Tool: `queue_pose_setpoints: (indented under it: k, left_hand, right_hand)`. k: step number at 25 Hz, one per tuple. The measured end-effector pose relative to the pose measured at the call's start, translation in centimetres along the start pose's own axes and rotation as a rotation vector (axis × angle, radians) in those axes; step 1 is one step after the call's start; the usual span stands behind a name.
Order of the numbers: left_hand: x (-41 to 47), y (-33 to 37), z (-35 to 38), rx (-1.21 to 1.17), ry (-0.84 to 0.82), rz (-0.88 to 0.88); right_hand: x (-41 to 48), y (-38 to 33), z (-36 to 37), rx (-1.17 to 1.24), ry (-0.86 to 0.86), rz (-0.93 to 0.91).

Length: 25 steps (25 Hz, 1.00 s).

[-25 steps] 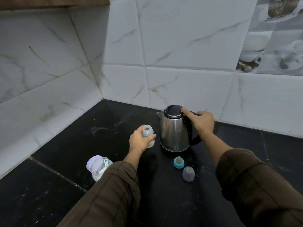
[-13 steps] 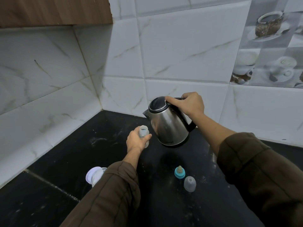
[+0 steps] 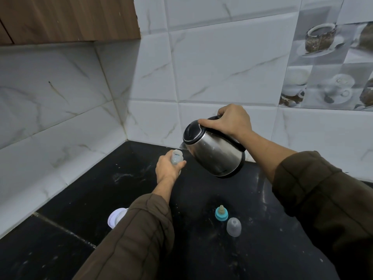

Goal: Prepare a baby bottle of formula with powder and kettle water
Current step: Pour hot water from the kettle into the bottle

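A: Where is the bottle?
B: The bottle [image 3: 177,157] is open-mouthed, over the far part of the black counter [image 3: 201,255], near the tiled corner. The left hand [image 3: 167,169] is wrapped round its body; the hand hides its base.
A: And the kettle?
B: The steel kettle [image 3: 216,152] is up off the counter, tilted left, with its spout just beside the bottle's mouth and slightly above it. The right hand [image 3: 232,122] is clenched round the black handle, thumb lying toward the lid. I cannot tell whether water is running.
A: Anything nearer?
B: A teal-ringed teat [image 3: 221,213] stands upright, with a clear cap [image 3: 233,227] just beside it on its near right. A white tub [image 3: 115,218] sits to the left, partly hidden by the left sleeve.
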<state>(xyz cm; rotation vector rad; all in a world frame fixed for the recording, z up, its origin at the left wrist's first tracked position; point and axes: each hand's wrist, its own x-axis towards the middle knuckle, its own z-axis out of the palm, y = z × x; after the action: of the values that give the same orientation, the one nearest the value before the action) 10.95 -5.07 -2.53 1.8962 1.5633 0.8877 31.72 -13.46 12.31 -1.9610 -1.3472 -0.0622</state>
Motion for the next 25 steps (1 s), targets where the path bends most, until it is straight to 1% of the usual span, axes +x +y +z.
queue_pose_setpoints:
  k: [5, 11, 18, 25]
  left_hand:
    - [-0.1, -0.3, 0.2, 0.036, -0.032, 0.051]
    - [-0.4, -1.0, 0.3, 0.086, -0.054, 0.093]
    - [-0.7, -1.0, 0.9, 0.123, -0.101, 0.115]
    - [-1.0, -1.2, 1.5, 0.200, -0.117, 0.151]
  right_hand:
    - [-0.2, -0.3, 0.0, -0.098, -0.049, -0.078]
    - [-0.1, -0.7, 0.6, -0.189, -0.078, -0.104]
    - [0.1, -0.9, 0.6, -0.239, -0.104, -0.121]
    - [0.2, -1.4, 0.5, -0.302, -0.140, -0.177]
